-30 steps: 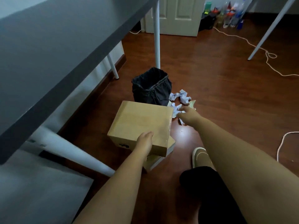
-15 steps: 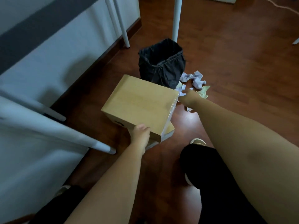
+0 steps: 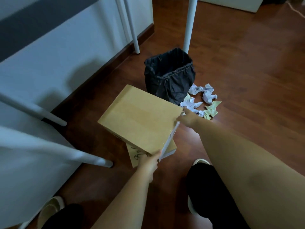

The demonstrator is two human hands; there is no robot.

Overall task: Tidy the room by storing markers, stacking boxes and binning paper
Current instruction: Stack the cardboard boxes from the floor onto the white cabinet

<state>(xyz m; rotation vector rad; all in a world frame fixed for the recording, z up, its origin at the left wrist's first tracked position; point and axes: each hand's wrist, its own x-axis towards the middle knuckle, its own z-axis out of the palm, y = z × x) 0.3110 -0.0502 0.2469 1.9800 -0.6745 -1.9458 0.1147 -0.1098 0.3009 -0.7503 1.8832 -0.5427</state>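
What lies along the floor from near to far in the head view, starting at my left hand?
left hand → lower box → top box → bin → white table leg

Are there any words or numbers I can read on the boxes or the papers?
None can be read.
Lower tan cardboard box: dark handwritten scribbles on its near side, too blurred and partly covered by the left hand.
Upper tan cardboard box: a small dark mark on its near side, unreadable.
Crumpled white and pale green paper balls: faint specks, no legible text.
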